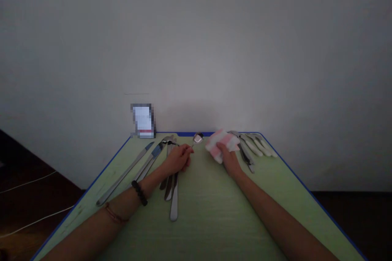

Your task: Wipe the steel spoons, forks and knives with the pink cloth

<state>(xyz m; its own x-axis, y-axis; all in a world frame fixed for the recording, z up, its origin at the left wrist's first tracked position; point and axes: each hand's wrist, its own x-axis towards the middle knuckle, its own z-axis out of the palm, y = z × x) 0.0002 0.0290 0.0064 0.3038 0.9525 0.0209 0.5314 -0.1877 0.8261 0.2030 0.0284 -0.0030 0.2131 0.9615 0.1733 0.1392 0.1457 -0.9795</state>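
A shiny metal spoon [198,138] points up and away from my left hand [178,158], whose closed fingers grip its handle. Held in my right hand [228,158] is a pink-and-white cloth [221,140], bunched a little to the right of the spoon's bowl and apart from it. Under and beside my left hand lie several metal pieces of cutlery, among them a long handle [174,208] toward me. Further left rests a table knife [125,175]. My left forearm partly covers other knives [154,153].
On the right of the green table [220,220] lie several pieces with white handles [256,147] and dark metal cutlery [245,155]. A blurred-out device with a lit screen [143,121] leans on the wall [196,49] at the back left. White cables [36,220] hang at the left.
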